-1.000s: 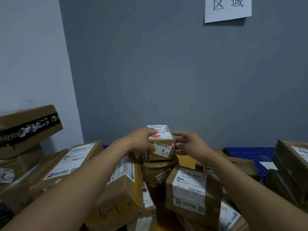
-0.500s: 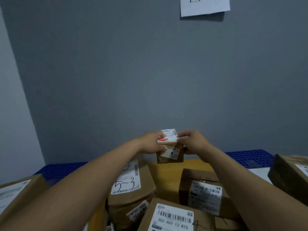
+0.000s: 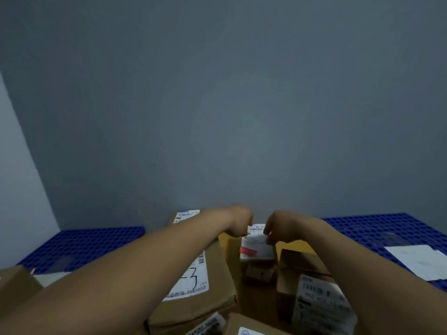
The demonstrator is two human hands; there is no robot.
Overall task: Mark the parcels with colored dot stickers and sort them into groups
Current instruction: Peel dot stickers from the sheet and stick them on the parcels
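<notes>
A small brown parcel point(image 3: 257, 252) with a white label and a red mark on top is held far out in front of me, near the grey wall. My left hand point(image 3: 238, 220) grips its far left corner and my right hand point(image 3: 281, 229) grips its far right corner. The parcel tilts so its labelled top faces me, above a gap between other parcels. No dot stickers are visible. The view is blurred.
A long brown parcel point(image 3: 208, 281) with a handwritten "3" on its label lies left of the small one. A labelled box point(image 3: 314, 298) stands to the right. A blue perforated pallet point(image 3: 377, 228) spreads along the wall, with a white sheet point(image 3: 420, 259) on its right side.
Both hands have carried the small parcel farther forward and lower toward the wall, and its labelled top has tipped toward me. The view has swung, and the wall sign has left the frame.
</notes>
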